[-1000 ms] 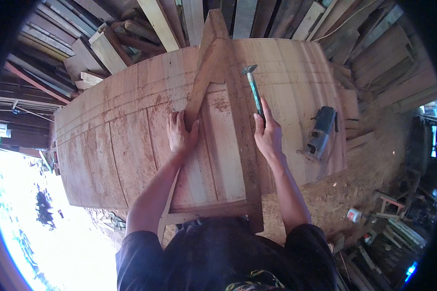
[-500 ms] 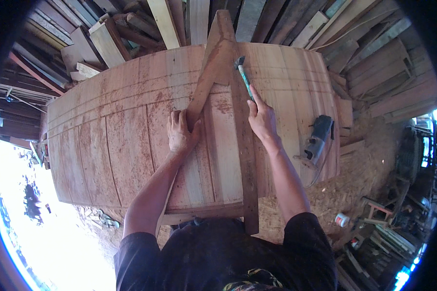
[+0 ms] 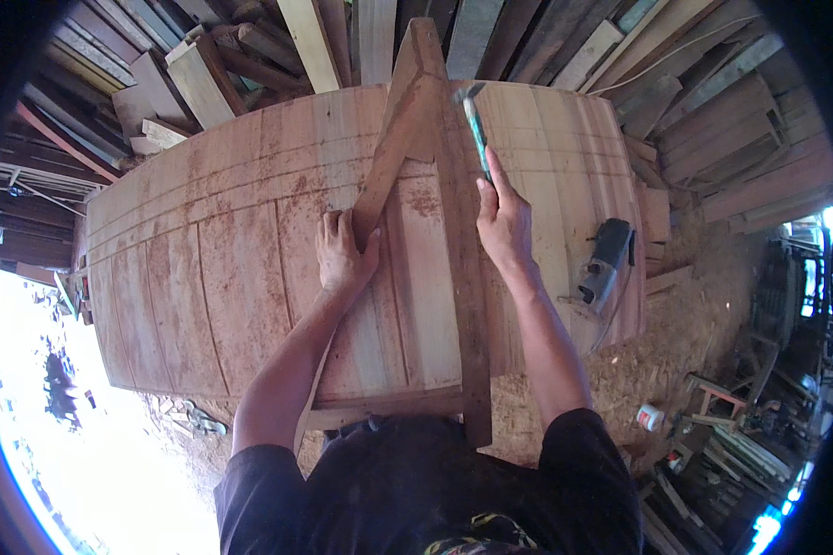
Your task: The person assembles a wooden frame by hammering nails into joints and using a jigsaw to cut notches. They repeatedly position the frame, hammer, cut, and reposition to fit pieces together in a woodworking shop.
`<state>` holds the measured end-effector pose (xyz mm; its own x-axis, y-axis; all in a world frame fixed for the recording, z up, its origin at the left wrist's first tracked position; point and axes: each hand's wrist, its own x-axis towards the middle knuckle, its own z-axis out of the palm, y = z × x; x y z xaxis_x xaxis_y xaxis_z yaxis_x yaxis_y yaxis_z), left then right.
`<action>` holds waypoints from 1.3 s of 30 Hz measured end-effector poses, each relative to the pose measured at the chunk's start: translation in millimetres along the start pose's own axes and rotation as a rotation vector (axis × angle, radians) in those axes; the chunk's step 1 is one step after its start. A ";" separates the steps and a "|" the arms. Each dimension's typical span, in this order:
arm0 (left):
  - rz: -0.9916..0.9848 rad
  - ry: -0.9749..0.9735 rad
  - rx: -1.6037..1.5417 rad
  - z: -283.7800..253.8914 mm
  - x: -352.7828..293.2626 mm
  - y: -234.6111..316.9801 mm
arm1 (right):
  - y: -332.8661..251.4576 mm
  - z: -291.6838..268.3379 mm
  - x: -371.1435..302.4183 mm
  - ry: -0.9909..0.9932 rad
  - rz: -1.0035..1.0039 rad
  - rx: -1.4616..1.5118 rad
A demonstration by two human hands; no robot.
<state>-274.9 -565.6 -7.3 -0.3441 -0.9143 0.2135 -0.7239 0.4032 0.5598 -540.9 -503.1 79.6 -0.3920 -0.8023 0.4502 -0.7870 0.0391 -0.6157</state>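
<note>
My right hand (image 3: 506, 217) is closed around the handle of a hammer (image 3: 477, 132). The hammer's head is blurred and sits beside the top joint of a wooden frame. My left hand (image 3: 344, 254) grips the lower end of the frame's slanting board (image 3: 389, 153), fingers over one side and thumb along the other. That board meets a long straight board (image 3: 467, 314) near the far end, and a crosspiece (image 3: 389, 403) lies by my body. The frame rests on a broad planked wooden panel (image 3: 241, 277) strewn with reddish sawdust.
A grey power tool (image 3: 606, 264) with a cord lies on the panel at the right. Stacked planks (image 3: 194, 83) lean beyond the far edge. Wood chips cover the floor (image 3: 694, 305), where a small white tub (image 3: 650, 418) and more timber stand.
The hammer's head has lifted off the frame's joint and swung slightly right, with my right hand shifting a little. My left hand keeps its hold on the slanting board.
</note>
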 end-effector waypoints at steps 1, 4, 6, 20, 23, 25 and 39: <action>-0.002 0.003 -0.012 0.4 -0.4 -0.8 | -1.2 4.7 -2.5 -0.001 -0.002 -0.017; 0.000 -0.023 -0.033 -1.5 0.7 2.1 | 15.9 18.0 -25.5 -0.134 0.164 -0.084; -0.029 -0.052 -0.017 0.0 5.5 4.0 | 25.5 11.4 -26.1 -0.199 0.223 -0.040; 0.161 -0.016 0.126 11.0 21.6 -35.3 | -54.7 -170.9 -354.4 -0.023 0.972 0.247; 0.191 -0.038 0.221 4.1 10.2 -48.0 | -65.1 -191.1 -427.6 -0.184 1.200 0.285; 0.237 -0.045 0.300 -6.2 -17.4 -47.7 | -70.3 -194.9 -455.3 -0.222 1.227 0.324; 0.477 -0.663 0.406 -48.3 -252.3 82.4 | -45.7 -198.1 -439.4 -0.349 0.989 0.427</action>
<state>-218.8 -303.5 23.6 -0.8435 -0.4883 -0.2236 -0.5280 0.8302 0.1788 -427.1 -34.3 38.0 -0.5448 -0.6574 -0.5205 0.0478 0.5954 -0.8020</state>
